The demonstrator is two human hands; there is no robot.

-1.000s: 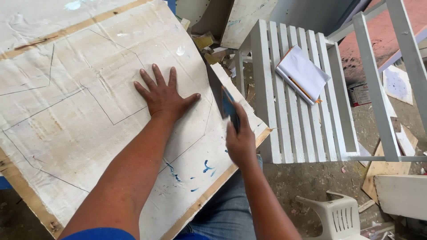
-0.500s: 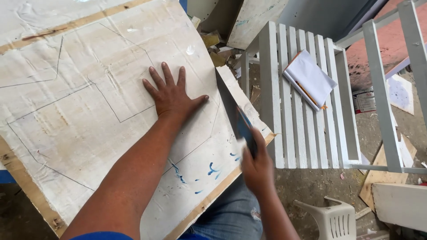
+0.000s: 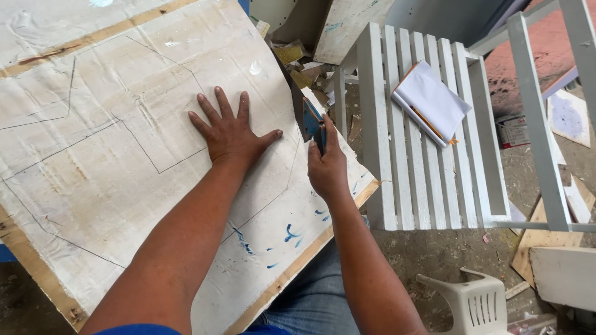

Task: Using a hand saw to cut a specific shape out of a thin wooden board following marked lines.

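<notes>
A large whitish plywood board (image 3: 93, 186) with pencilled outlines lies tilted across my lap. My left hand (image 3: 233, 133) rests flat on it with fingers spread, next to a drawn line. At the board's right edge, my right hand (image 3: 328, 170) is closed around the blue handle of a handsaw (image 3: 310, 121). The saw's dark blade runs up and away along that edge, partly hidden behind the board. Blue paint marks dot the board's near corner.
A white slatted wooden chair (image 3: 410, 161) stands right beside the board, carrying a white notepad (image 3: 431, 102) with a pencil. A white plastic stool (image 3: 472, 304) and wood offcuts (image 3: 562, 273) lie on the dirty floor at the right. More scraps sit behind the board.
My right hand drew the saw back toward me, then pushed it forward up the board's edge. My left hand stayed flat on the board.
</notes>
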